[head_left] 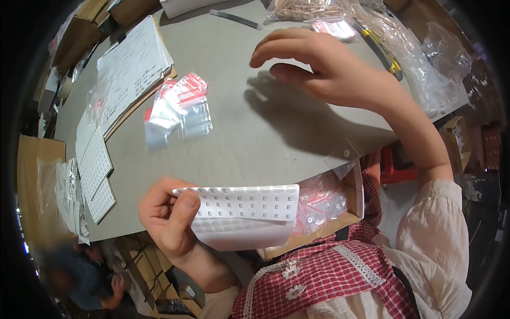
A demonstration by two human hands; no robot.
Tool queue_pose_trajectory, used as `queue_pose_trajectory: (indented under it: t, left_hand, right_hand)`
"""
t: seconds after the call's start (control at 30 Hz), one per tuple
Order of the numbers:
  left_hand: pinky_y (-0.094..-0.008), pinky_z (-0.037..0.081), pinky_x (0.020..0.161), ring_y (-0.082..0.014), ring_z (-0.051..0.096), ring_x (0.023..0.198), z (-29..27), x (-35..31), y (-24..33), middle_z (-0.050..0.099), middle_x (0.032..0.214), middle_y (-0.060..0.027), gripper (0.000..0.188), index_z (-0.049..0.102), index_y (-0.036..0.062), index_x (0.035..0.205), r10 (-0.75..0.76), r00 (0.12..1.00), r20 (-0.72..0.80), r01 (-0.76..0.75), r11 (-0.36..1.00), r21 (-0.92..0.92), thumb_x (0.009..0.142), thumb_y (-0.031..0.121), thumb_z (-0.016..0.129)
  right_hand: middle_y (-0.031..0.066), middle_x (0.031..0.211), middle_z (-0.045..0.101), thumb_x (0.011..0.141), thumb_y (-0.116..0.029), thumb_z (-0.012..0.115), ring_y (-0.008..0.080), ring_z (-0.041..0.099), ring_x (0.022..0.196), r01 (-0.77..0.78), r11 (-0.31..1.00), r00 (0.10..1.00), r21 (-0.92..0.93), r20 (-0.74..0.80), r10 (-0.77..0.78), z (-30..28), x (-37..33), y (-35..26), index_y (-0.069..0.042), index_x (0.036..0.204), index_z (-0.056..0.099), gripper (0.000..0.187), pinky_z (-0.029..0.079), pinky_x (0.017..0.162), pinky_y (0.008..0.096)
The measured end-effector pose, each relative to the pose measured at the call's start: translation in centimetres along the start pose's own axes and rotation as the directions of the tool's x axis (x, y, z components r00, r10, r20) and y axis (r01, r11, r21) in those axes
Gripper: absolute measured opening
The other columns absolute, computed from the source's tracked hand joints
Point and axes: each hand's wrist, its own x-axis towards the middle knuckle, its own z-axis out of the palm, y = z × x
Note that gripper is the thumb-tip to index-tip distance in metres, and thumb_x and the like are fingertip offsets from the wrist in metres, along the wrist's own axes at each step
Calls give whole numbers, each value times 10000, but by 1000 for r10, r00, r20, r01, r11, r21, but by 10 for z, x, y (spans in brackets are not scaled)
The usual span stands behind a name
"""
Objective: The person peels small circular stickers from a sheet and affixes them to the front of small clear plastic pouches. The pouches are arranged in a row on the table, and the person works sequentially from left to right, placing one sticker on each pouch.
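My left hand point(172, 218) pinches a white sheet of round stickers point(244, 204) by its left end, thumb on top. The sheet is bent over, its upper rows printed and its lower part blank. Above the table at the upper right hovers my right hand point(324, 66), fingers curved and apart from the thumb, with nothing visible in it. Small clear zip bags with red strips point(183, 109) lie fanned out left of centre. At the table's near edge rests a zip bag with a round sticker point(346, 153). Behind the sheet, a cardboard box point(305, 243) holds many similar stickered bags point(321, 207).
A clipboard with papers point(130, 72) and more sticker sheets point(93, 159) lie along the left side. At the back are a dark pen-like stick point(236, 19) and a bag of tan pieces point(305, 9). A yellow-black cutter point(380, 50) lies beside crumpled plastic point(425, 69). Another person point(85, 276) is at lower left.
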Motion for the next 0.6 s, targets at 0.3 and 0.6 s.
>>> queue_pose_trajectory:
  t: [0.3, 0.6]
  left_hand:
    - [-243, 297, 516, -106, 419, 558, -11, 3, -17, 556, 694, -108, 263, 581, -18, 849, 112, 992, 58, -108, 992, -70, 933, 208, 686]
    - [-216, 355, 536, -83, 493, 568, -6, 0, -11, 623, 663, -90, 205, 641, -47, 800, 51, 999, -14, -51, 999, 13, 819, 146, 706]
  right_hand:
    - [163, 1267, 644, 1015, -170, 576, 254, 576, 1212, -306, 545, 952, 780, 239, 192, 25, -90, -48, 3, 1063, 710, 223, 423, 1063, 388]
    - [150, 1089, 711, 1043, -344, 537, 277, 656, 1025, -153, 770, 980, 619, -7, 200, 52, 10, -19, 18, 1172, 684, 411, 500, 960, 388]
